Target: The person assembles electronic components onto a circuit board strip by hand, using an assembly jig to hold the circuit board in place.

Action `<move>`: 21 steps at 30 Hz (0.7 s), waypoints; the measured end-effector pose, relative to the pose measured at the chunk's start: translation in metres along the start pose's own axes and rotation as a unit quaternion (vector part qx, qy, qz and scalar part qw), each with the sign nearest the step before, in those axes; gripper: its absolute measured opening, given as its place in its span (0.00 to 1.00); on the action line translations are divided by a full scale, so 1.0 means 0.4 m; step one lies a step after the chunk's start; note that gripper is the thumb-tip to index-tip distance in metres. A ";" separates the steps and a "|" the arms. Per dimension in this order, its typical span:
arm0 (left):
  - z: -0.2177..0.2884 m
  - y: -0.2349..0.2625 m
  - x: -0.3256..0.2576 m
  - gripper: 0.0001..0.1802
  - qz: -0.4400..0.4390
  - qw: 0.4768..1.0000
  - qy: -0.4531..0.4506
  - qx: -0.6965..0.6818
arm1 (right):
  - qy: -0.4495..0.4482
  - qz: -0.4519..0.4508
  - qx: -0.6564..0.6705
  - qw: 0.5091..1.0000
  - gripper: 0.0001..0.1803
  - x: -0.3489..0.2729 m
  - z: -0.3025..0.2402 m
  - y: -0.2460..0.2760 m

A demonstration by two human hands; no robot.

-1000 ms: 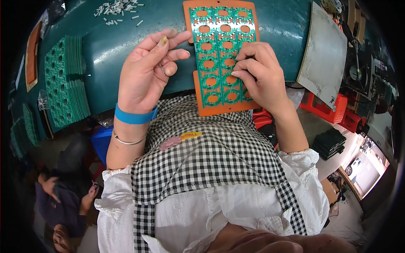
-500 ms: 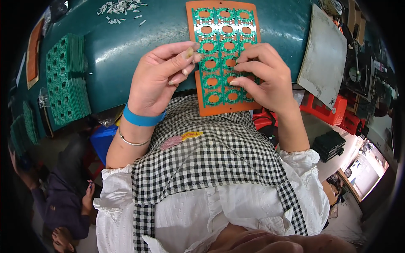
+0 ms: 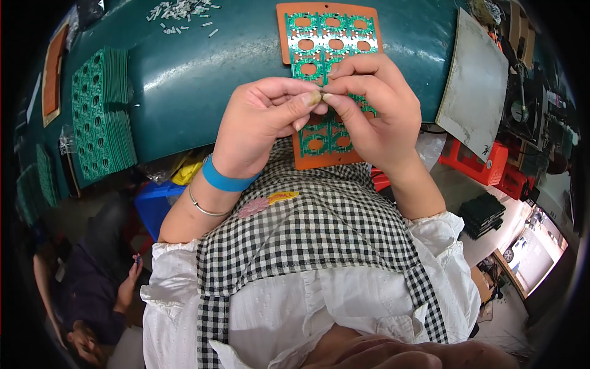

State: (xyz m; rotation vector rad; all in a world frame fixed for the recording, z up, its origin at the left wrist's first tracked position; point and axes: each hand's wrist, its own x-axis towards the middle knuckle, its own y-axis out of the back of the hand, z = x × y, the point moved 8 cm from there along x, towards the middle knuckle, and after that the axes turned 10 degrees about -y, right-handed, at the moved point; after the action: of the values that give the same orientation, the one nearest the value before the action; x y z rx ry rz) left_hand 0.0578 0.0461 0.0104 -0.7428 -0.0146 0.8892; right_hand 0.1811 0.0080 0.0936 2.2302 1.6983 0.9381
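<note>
A green circuit board panel [image 3: 319,55] with rows of oval cutouts lies on an orange backing board [image 3: 332,162], which reaches past the table's near edge. Over its middle, my left hand [image 3: 267,117] and my right hand [image 3: 378,107] meet fingertip to fingertip. The left thumb and forefinger are pinched, and whatever they hold is too small and covered to name. My right thumb and forefinger close on the same spot, with the other right fingers curled above the panel. A blue band circles my left wrist.
Small white parts [image 3: 178,9] lie in a loose pile at the far left of the green table [image 3: 184,74]. A tall stack of green circuit boards [image 3: 101,117] stands left. A grey sheet [image 3: 473,83] lies right, near a red stool [image 3: 473,162]. Another person [image 3: 92,295] sits at lower left.
My left hand has moved right and my right hand slightly up and left, so their fingertips now meet over the panel. Before, they were apart.
</note>
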 end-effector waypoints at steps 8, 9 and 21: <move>0.030 -0.016 -0.010 0.07 0.003 0.994 -0.072 0.085 | -0.165 -0.080 0.183 0.966 0.07 -0.011 0.055 -0.017; 0.034 -0.017 -0.011 0.06 0.001 0.990 -0.090 0.106 | -0.187 -0.097 0.206 0.956 0.07 -0.015 0.060 -0.024; 0.063 -0.006 -0.017 0.03 -0.011 0.984 -0.150 0.096 | -0.298 -0.057 0.341 0.890 0.02 -0.047 0.129 0.048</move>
State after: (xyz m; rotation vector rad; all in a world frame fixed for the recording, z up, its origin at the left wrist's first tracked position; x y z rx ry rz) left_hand 0.0473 0.0551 0.0326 -0.4230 -0.2016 0.9605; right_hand 0.2238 -0.0040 0.0557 2.3700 1.9681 -0.4464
